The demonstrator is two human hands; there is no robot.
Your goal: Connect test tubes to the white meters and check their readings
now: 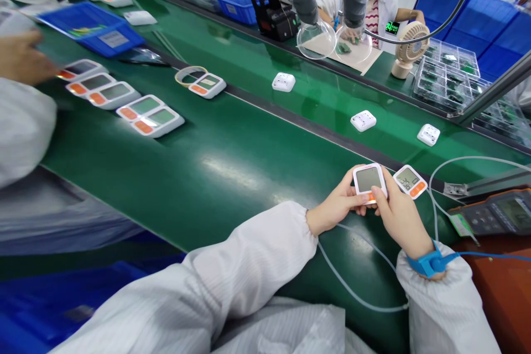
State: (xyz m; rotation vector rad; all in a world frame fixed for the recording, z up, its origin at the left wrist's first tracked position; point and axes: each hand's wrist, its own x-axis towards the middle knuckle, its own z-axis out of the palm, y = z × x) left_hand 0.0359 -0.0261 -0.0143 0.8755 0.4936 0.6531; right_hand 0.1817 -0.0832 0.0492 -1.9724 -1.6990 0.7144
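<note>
Cradling a white display unit [367,178] between both hands, I have its screen turned up toward me, probably because that makes it easiest to read, though I can make out no digits on it. My left hand [340,202] is closed on its left side, fingers curled beneath, while my right hand [400,207] grips the opposite side with the thumb over the orange buttons [370,197]; I take this as a way of bracing the case against a press. Just right of the held unit, a second unit [409,180] lies screen up with digits showing, perhaps there for easy reach. Farther right of the held unit is a handheld instrument [514,213]. Nearer me than the held unit, a blue wrist strap [427,264] circles my right wrist, its cord running off to the right, likely worn against static. Beyond the held unit, three white cases [363,120] lie spaced well apart, perhaps so each can be picked up singly. Well to its left, similar units [114,94] lie in a close row, screens up, which may save room.
</note>
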